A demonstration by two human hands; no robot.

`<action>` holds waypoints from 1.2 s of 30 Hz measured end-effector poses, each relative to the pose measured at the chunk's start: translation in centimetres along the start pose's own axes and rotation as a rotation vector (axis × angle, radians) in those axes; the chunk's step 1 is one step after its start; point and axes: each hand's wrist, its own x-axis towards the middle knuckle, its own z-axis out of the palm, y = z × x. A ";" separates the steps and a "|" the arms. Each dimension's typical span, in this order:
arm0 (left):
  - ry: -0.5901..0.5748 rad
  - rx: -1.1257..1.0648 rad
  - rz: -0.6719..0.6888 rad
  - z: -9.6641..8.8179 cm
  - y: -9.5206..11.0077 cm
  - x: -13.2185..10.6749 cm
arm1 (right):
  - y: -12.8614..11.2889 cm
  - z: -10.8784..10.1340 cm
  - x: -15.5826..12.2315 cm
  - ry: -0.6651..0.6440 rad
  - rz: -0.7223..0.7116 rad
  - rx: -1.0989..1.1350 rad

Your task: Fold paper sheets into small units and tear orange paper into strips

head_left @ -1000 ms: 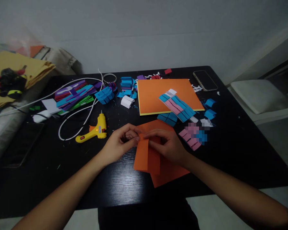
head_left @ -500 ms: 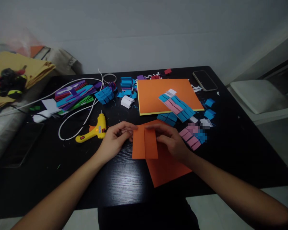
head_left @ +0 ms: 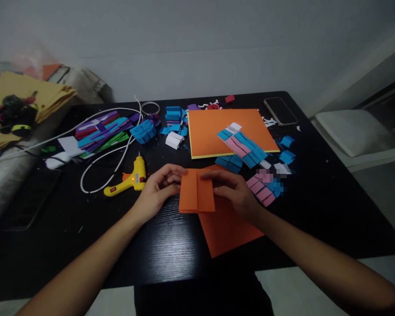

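Note:
My left hand (head_left: 156, 191) and my right hand (head_left: 235, 193) both pinch a small folded orange paper (head_left: 196, 191), lifted a little above the black table (head_left: 158, 250). The piece has a centre crease, with its two side flaps folded in to meet there. Under my right hand a larger orange sheet (head_left: 227, 230) lies flat on the table. A yellow glue gun (head_left: 130, 179) rests just left of my left hand.
A big orange card (head_left: 213, 127) carries a blue, pink and white folded strip (head_left: 242, 142). Blue, pink and white paper pieces (head_left: 266, 184) lie to the right, coloured strips (head_left: 100, 131) and a white cable (head_left: 118, 160) to the left. A phone (head_left: 280, 110) lies at the back right.
The folded orange paper has turned from tilted to square and risen slightly away from me. Both hands moved with it, now gripping its left and right edges.

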 end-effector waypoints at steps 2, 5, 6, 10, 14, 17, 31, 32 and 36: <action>-0.045 -0.004 -0.008 0.1 0.1 -0.1 | 0.1 0.0 0.0 -0.008 0.010 0.000; -0.076 0.027 0.003 0.2 0.1 -0.1 | 0.2 -0.1 -0.1 -0.028 0.018 0.015; -0.073 0.040 0.015 0.3 0.1 -0.1 | 0.2 -0.1 -0.1 -0.032 0.012 0.024; -0.031 0.116 0.076 0.5 0.1 0.0 | 0.1 -0.1 -0.1 -0.013 -0.029 -0.006; 0.004 0.256 0.113 0.8 0.2 -0.2 | 0.2 0.3 -0.1 0.027 -0.038 -0.068; 0.030 0.278 0.122 1.1 0.0 -0.4 | 0.4 0.7 -0.1 0.059 -0.042 -0.100; 0.055 0.271 0.066 1.2 -0.4 -0.4 | 0.8 0.9 -0.2 0.068 -0.017 -0.140; 0.047 0.281 0.070 1.2 -0.4 -0.4 | 0.8 0.8 -0.2 0.074 -0.029 -0.144; 0.004 0.333 0.151 1.0 -0.2 -0.3 | 1.0 0.7 -0.1 0.088 -0.096 -0.145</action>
